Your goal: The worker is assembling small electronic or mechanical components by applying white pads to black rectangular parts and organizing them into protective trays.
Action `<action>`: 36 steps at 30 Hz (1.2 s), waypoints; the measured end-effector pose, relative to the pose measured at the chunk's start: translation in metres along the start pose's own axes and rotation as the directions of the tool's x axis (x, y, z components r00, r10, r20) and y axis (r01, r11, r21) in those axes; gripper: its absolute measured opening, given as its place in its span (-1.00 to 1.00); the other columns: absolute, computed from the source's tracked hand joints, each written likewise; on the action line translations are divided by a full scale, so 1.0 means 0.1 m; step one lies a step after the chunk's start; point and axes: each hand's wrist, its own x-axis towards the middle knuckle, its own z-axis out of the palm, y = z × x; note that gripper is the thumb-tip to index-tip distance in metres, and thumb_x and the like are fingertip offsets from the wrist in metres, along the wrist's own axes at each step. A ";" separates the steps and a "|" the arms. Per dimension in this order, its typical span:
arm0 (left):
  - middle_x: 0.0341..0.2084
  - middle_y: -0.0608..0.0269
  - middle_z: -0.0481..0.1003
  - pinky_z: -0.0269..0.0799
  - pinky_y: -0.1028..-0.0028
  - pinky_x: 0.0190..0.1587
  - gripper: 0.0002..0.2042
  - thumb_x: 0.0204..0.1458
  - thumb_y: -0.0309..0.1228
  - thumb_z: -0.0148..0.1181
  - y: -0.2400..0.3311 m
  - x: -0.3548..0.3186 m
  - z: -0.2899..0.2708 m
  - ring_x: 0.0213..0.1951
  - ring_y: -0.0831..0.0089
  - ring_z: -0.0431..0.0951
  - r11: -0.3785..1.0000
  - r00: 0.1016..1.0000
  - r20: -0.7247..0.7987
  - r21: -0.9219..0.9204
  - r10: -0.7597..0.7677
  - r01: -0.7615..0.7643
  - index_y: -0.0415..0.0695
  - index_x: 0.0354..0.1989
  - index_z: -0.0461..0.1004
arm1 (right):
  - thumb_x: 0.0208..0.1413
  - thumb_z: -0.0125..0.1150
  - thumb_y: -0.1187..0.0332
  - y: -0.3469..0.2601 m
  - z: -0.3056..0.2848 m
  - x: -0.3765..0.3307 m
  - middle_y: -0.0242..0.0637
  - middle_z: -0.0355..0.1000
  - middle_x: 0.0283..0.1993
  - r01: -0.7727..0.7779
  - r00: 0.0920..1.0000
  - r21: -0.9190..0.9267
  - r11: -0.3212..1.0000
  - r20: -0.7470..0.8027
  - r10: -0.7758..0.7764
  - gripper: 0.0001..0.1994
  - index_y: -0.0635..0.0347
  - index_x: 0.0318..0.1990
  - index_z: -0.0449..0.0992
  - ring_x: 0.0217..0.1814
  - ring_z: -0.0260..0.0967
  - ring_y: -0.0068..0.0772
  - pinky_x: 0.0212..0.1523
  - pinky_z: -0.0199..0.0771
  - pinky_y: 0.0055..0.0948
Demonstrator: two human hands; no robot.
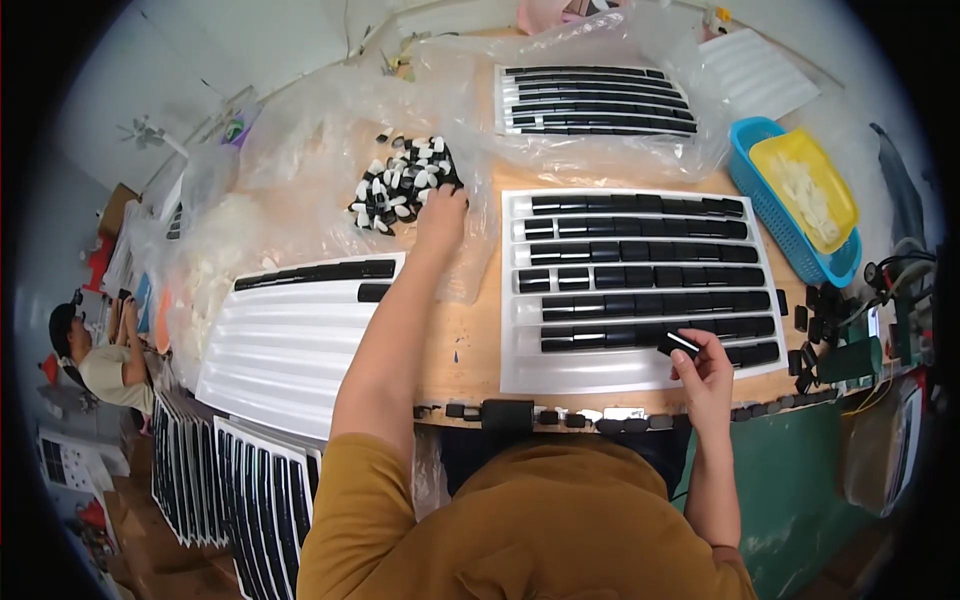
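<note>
Your right hand (706, 368) pinches a black cap (679, 344) over the near edge of the white tray (520, 375). Your left hand (441, 212) reaches into the pile of caps (402, 184) on clear plastic, fingers curled; grip unclear. A blue basket (775, 215) sits right.

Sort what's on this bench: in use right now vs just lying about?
In use: left hand in the pile of black-and-white caps; right hand holding a black piece over the filled white tray.

Lying about: blue basket, yellow tray, stacked trays.
</note>
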 end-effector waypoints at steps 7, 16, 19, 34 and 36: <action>-0.17 0.05 0.49 0.49 0.15 -0.21 -0.85 0.02 -0.50 0.00 -0.15 -0.01 0.19 -0.21 0.03 0.54 0.940 0.982 0.163 0.338 -0.095 0.035 -0.18 -0.26 0.47 | 0.11 0.23 0.45 0.15 -0.18 -0.10 -0.48 0.37 -0.40 -0.062 0.993 0.064 0.996 -0.095 0.068 -0.75 0.26 -0.05 0.44 -0.44 0.26 -0.72 -0.42 0.27 -0.72; -0.27 -0.09 0.55 0.45 0.14 -0.15 -0.74 -0.06 -0.48 0.13 -0.17 -0.50 -0.22 -0.16 -0.03 0.55 0.922 0.864 0.408 0.360 -0.296 0.146 -0.13 -0.13 0.48 | 0.11 0.20 0.47 0.08 -0.03 0.11 -0.43 0.40 -0.40 -0.045 0.999 0.030 0.999 -0.009 0.045 -0.78 0.27 -0.08 0.45 -0.45 0.29 -0.68 -0.42 0.30 -0.68; -0.35 -0.06 0.55 0.44 0.12 -0.22 -0.71 -0.13 -0.52 0.21 -0.17 -0.64 -0.27 -0.23 -0.04 0.56 0.957 0.901 0.355 0.234 -0.250 0.173 -0.16 -0.16 0.44 | 0.11 0.20 0.49 0.09 0.06 0.16 -0.44 0.41 -0.39 -0.045 0.998 0.089 0.995 0.046 0.041 -0.77 0.29 -0.06 0.45 -0.44 0.31 -0.68 -0.40 0.36 -0.66; -0.55 0.28 0.40 0.46 0.55 -0.50 -0.75 -0.02 -0.69 0.07 0.48 -1.25 -0.80 -0.58 0.46 0.52 0.428 0.794 -0.011 -0.847 -0.607 0.316 -0.28 -0.12 0.37 | 0.17 0.17 0.44 0.02 0.24 0.13 -0.25 0.47 -0.31 -0.272 0.943 0.658 0.702 0.327 0.059 -0.70 0.27 0.04 0.37 -0.31 0.45 -0.48 -0.30 0.46 -0.55; -0.54 0.26 0.43 0.49 0.54 -0.47 -0.76 -0.01 -0.68 0.10 0.95 -1.34 -0.94 -0.55 0.44 0.55 0.336 0.835 0.069 -0.895 -0.546 0.294 -0.28 -0.13 0.36 | 0.16 0.16 0.47 0.06 0.26 0.11 -0.25 0.46 -0.30 -0.257 0.940 0.616 0.744 0.338 0.046 -0.73 0.27 0.01 0.38 -0.33 0.43 -0.49 -0.29 0.46 -0.54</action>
